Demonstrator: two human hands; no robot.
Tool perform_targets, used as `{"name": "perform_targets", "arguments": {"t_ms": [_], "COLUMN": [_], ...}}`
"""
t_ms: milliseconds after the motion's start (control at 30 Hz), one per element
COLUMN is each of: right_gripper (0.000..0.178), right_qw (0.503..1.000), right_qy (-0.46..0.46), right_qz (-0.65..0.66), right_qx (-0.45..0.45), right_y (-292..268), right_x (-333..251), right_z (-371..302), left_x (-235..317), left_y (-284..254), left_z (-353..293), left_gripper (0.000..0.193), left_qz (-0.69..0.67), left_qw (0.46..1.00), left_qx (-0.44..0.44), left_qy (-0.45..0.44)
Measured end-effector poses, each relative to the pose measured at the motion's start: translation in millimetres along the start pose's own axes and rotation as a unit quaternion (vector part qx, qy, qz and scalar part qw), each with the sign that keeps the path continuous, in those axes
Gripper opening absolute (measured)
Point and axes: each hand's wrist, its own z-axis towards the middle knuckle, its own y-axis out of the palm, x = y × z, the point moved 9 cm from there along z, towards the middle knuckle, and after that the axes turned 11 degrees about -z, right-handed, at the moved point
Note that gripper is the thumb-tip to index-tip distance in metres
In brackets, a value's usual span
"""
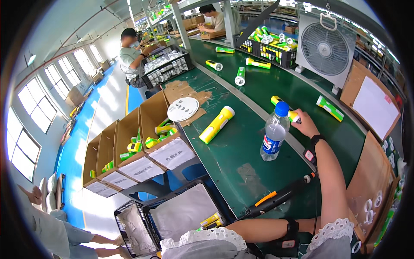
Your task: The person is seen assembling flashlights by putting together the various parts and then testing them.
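Observation:
My right hand (306, 124) reaches over the green conveyor belt, its fingers closed round the near end of a yellow flashlight (294, 116). A clear plastic bottle (274, 131) with a blue cap and blue label stands in front and hides the flashlight's middle. My left forearm crosses low in front of me. Only a small part of my left hand (307, 225) shows beside my right sleeve, its fingers hidden. Close by lies a black electric screwdriver (280, 198) with an orange lever. A larger yellow flashlight (217, 124) rests on the green worktable (228, 172).
Several green-yellow flashlights (330, 108) lie along the belt. Cardboard boxes (148, 112) with flashlights stand left of the table, black crates (181, 207) below it. A fan (325, 47) and a flashlight-filled crate (271, 54) stand beyond the belt. Co-workers (131, 58) are farther back.

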Motion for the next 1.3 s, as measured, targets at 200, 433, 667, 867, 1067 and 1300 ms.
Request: {"name": "perform_targets", "arguments": {"t_ms": [200,433,667,867,1067,1300], "right_gripper": [0.032,0.024,0.043,0.022,0.025,0.029], "right_qw": [0.979,0.963,0.903,0.932,0.976,0.965], "right_qy": [0.063,0.171,0.420,0.343,0.159,0.222], "right_qz": [0.053,0.156,0.035,0.095,-0.141,-0.133], "right_qx": [0.187,0.135,-0.082,0.065,0.051,0.035], "right_y": [-143,-277,-196,-197,-177,-177], "right_x": [-32,-24,7,-76,-140,-147], "right_z": [-50,-187,-320,-352,-374,-384], "left_x": [-22,-57,-29,-41,-41,-41], "left_y": [29,-2,8,-2,-8,-3], "left_z": [-1,-9,4,-11,-14,-18], "left_gripper": [0.014,0.023,0.057,0.039,0.029,0.029], "left_qz": [-0.130,-0.586,-0.530,-0.454,-0.399,-0.391], "left_qw": [0.956,0.674,0.714,0.750,0.751,0.746], "left_qx": [-0.168,0.112,0.037,0.097,0.154,0.143], "left_qy": [-0.204,-0.435,-0.456,-0.471,-0.503,-0.520]}}
